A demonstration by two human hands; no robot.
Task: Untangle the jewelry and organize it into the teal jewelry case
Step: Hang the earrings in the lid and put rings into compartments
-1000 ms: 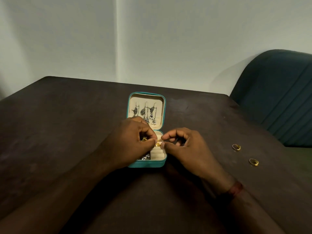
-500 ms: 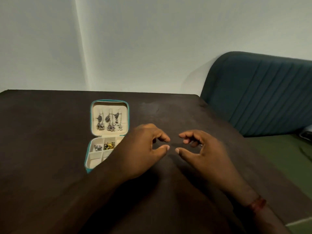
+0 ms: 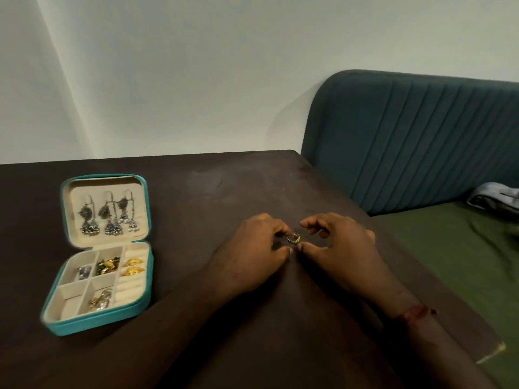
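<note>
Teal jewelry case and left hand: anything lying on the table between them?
Nothing. In the head view, the stretch of table between the teal jewelry case and the left hand is bare.

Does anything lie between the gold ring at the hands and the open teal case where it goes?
Nothing visible blocks it. The gold ring sits between the left hand and the right hand. Beyond the left hand, only bare table separates it from the teal jewelry case, whose lid is open.
</note>
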